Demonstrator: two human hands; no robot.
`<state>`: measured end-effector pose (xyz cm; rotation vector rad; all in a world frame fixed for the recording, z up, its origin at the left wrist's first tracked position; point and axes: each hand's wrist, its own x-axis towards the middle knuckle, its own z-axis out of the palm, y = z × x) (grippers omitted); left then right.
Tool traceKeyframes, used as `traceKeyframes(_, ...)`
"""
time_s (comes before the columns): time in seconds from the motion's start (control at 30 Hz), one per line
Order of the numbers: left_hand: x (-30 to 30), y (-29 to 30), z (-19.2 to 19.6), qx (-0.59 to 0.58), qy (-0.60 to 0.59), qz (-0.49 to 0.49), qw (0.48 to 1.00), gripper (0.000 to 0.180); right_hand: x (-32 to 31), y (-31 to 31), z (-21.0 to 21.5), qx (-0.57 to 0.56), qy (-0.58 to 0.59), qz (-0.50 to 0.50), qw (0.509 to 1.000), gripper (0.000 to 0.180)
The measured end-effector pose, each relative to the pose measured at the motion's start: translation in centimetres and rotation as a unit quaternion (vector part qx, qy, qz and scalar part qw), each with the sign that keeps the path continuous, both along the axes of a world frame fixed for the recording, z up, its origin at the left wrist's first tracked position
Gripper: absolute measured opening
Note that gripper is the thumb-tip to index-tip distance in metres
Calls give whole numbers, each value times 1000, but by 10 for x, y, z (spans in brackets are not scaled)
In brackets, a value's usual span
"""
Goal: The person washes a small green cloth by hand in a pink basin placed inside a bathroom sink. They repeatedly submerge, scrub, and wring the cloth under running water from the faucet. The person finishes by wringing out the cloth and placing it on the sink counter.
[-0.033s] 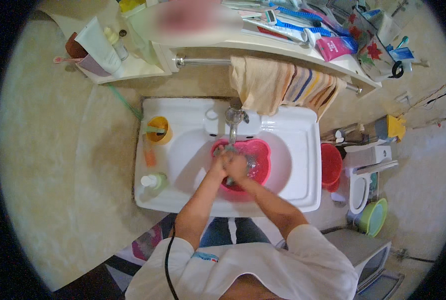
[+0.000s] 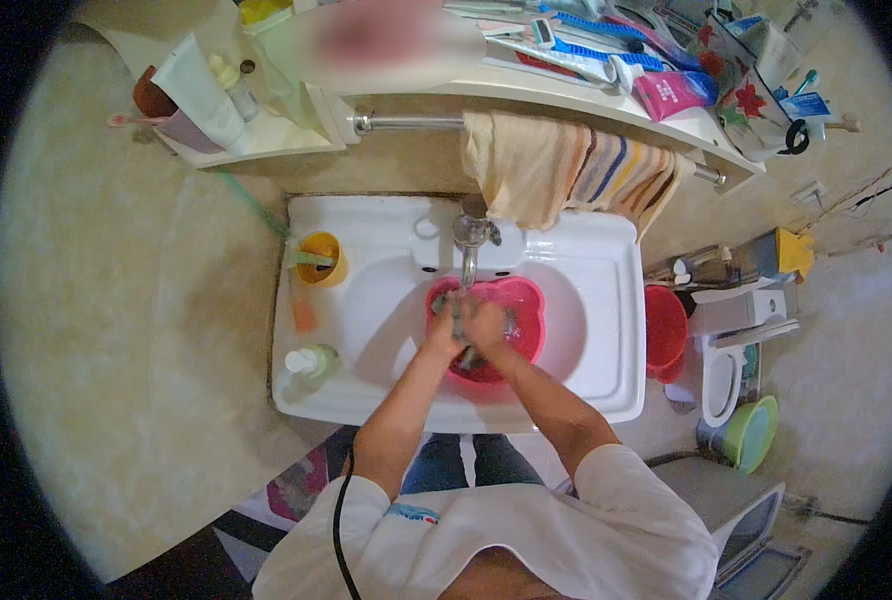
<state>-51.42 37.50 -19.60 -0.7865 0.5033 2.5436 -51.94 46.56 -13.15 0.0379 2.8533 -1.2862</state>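
Observation:
A pink basin (image 2: 511, 300) sits in the white sink (image 2: 586, 300), under the metal tap (image 2: 469, 245). My hands meet inside the basin, just below the spout. My left hand (image 2: 443, 335) and my right hand (image 2: 488, 325) press together around a small grey-green item (image 2: 457, 315). It is too small and too covered by my fingers to tell what it is. Both forearms reach up from the lower edge.
An orange cup (image 2: 319, 258) with a toothbrush and a green soap bottle (image 2: 311, 360) stand on the sink's left rim. A striped towel (image 2: 566, 165) hangs on a rail above. A red bucket (image 2: 663, 325), a toilet (image 2: 726, 375) and a green bowl (image 2: 751, 432) stand to the right.

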Motion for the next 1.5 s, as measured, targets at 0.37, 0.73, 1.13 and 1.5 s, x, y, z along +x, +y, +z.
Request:
traceKeyframes(0.37,6,21,26,-13,-12,-39,999,30,-1,24,-18,127,-38,10,991,38)
traceKeyframes(0.73,-9,-2,26,24,71,6,997,43,2,57,-39,-306,-235,57,921,36)
traceKeyframes(1.13,-9,-8,24,39,31,63,997,42,2,61,14,-383,-303,180,854,34)
traceKeyframes(1.5,-2,-16,1,-14,48,53,997,41,33,37,16,-216,-75,169,959,35)
